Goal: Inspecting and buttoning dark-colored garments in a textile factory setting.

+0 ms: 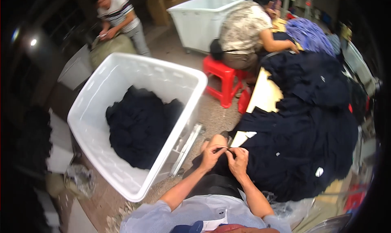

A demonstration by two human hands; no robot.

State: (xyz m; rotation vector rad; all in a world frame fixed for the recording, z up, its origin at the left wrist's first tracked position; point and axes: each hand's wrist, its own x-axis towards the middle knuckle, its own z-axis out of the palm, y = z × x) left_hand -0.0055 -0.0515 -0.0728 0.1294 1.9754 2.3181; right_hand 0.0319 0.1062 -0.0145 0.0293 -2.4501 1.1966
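My left hand point(211, 156) and my right hand point(239, 159) meet over my lap, fingertips pinched close together. Whatever sits between them is too small to make out. Just right of my right hand, a heap of dark navy cloth point(301, 143) spreads across a table point(266, 92), with small white tags showing on it. To the left of my hands stands a big white plastic bin point(195, 80), holding a pile of dark cloth point(138, 127).
Ahead, a person in a patterned shirt point(244, 27) sits on a red stool point(220, 76), reaching toward the cloth. Another white bin point(195, 25) stands behind. At the far left, a person point(118, 17) stands by a bulging sack point(112, 49). Purple cloth point(309, 35) lies at the table's far end.
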